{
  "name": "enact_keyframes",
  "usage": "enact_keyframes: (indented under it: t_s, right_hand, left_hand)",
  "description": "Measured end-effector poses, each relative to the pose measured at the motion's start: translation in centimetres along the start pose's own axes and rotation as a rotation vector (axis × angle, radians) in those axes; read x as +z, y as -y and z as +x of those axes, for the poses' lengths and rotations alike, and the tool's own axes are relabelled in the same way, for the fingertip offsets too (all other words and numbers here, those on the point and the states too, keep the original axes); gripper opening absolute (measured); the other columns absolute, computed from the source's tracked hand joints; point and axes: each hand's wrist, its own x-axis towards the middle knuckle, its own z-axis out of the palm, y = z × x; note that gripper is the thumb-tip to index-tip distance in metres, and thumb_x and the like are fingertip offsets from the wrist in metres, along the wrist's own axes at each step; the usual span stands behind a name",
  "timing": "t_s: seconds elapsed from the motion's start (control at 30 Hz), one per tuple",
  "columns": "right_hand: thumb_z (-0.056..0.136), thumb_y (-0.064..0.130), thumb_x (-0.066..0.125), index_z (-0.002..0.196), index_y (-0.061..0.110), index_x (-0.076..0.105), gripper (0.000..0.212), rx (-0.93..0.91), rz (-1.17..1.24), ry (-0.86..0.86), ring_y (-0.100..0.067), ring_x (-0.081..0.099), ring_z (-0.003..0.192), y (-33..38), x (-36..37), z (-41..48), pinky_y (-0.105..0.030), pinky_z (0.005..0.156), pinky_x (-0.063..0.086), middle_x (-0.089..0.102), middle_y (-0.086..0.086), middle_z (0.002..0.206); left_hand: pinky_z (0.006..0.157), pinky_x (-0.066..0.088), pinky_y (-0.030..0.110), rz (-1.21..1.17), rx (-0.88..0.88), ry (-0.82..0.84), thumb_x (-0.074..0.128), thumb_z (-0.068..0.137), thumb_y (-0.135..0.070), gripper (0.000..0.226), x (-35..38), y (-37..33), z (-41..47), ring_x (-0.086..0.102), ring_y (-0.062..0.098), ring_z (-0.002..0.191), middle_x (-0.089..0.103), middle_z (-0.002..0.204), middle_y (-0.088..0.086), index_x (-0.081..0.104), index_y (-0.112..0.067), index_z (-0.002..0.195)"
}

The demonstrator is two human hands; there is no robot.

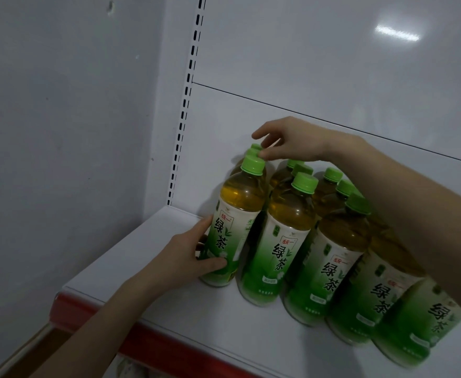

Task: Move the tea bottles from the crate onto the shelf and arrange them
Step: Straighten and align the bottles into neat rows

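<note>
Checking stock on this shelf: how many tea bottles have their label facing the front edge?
5, in a front row running left to right: held by the left hand, then. More stand behind, partly hidden.

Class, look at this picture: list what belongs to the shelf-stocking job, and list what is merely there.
Part of the job:
tea bottles
shelf
left hand, on the leftmost bottle's side
right hand, fingers at its green cap

Merely there:
slotted upright
grey wall
red shelf edge strip
</note>
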Motion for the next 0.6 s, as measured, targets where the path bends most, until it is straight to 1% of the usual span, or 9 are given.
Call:
enact_keyframes:
  t_s: [0.03, 0.1, 0.2, 0.27, 0.37, 0.43, 0.6]
  right_hand:
    - [0.086, 0.024, 0.062, 0.131, 0.019, 0.047, 0.048, 0.011, -0.033, 0.037, -0.022, 0.056, 0.109, -0.05, 0.35, 0.39, -0.034, 0.095, 0.045, 0.056, -0.01, 0.124]
    - [0.087, 0.021, 0.059, 0.131, 0.018, 0.046, 0.046, 0.038, 0.005, 0.09, -0.025, 0.056, 0.11, 0.03, 0.86, 0.86, -0.033, 0.094, 0.046, 0.055, -0.012, 0.126]
    - [0.089, 0.014, 0.056, 0.124, 0.011, 0.052, 0.036, 0.029, 0.075, 0.085, -0.028, 0.061, 0.102, 0.42, 1.1, 1.19, -0.034, 0.09, 0.051, 0.06, -0.016, 0.116]
    - [0.089, 0.014, 0.056, 0.123, 0.01, 0.053, 0.034, 0.021, 0.044, 0.069, -0.026, 0.063, 0.097, 0.52, 1.17, 1.32, -0.034, 0.089, 0.051, 0.062, -0.013, 0.11]
    - [0.089, 0.014, 0.057, 0.122, 0.012, 0.053, 0.034, 0.031, 0.043, 0.088, -0.022, 0.063, 0.088, 0.15, 1.18, 1.15, -0.03, 0.082, 0.053, 0.063, -0.01, 0.104]
    - [0.088, 0.015, 0.058, 0.122, 0.013, 0.054, 0.034, 0.041, 0.052, 0.103, -0.023, 0.064, 0.089, -0.16, 0.98, 0.89, -0.033, 0.083, 0.053, 0.064, -0.01, 0.104]
    - [0.087, 0.016, 0.06, 0.122, 0.012, 0.053, 0.037, 0.064, 0.087, 0.093, -0.024, 0.065, 0.09, -0.09, 1.04, 0.78, -0.033, 0.085, 0.053, 0.065, -0.011, 0.107]
  left_hand:
    - [0.066, 0.044, 0.001, 0.004, 0.003, 0.0, 0.073, 0.076, -0.022, 0.074, 0.06, 0.03, -0.03, 0.052, -0.01, 0.086, 0.048, 0.094, -0.033, 0.022, -0.053, 0.118]
    - [0.068, 0.044, 0.002, 0.005, 0.004, -0.002, 0.073, 0.076, -0.024, 0.074, 0.13, 0.12, -0.03, 0.05, -0.012, 0.087, 0.048, 0.095, -0.033, 0.022, -0.051, 0.122]
    - [0.068, 0.044, 0.002, 0.004, 0.006, -0.006, 0.073, 0.076, -0.025, 0.073, 0.04, 0.22, 0.04, 0.05, -0.012, 0.088, 0.047, 0.096, -0.034, 0.023, -0.05, 0.124]
    - [0.067, 0.042, -0.001, 0.007, 0.007, -0.01, 0.072, 0.076, -0.025, 0.073, -0.03, 0.31, 0.08, 0.049, -0.013, 0.087, 0.047, 0.096, -0.035, 0.023, -0.05, 0.123]
    - [0.065, 0.042, -0.001, 0.018, 0.001, -0.005, 0.072, 0.077, -0.024, 0.073, 0.02, 0.33, 0.06, 0.049, -0.012, 0.086, 0.046, 0.095, -0.035, 0.023, -0.049, 0.124]
    - [0.064, 0.042, 0.0, 0.012, -0.006, 0.0, 0.072, 0.077, -0.024, 0.073, 0.0, 0.27, 0.05, 0.05, -0.011, 0.086, 0.047, 0.094, -0.034, 0.024, -0.048, 0.127]
    - [0.067, 0.043, 0.004, 0.007, -0.007, -0.007, 0.072, 0.077, -0.023, 0.076, 0.01, 0.32, 0.03, 0.05, -0.01, 0.087, 0.048, 0.095, -0.032, 0.028, -0.04, 0.137]
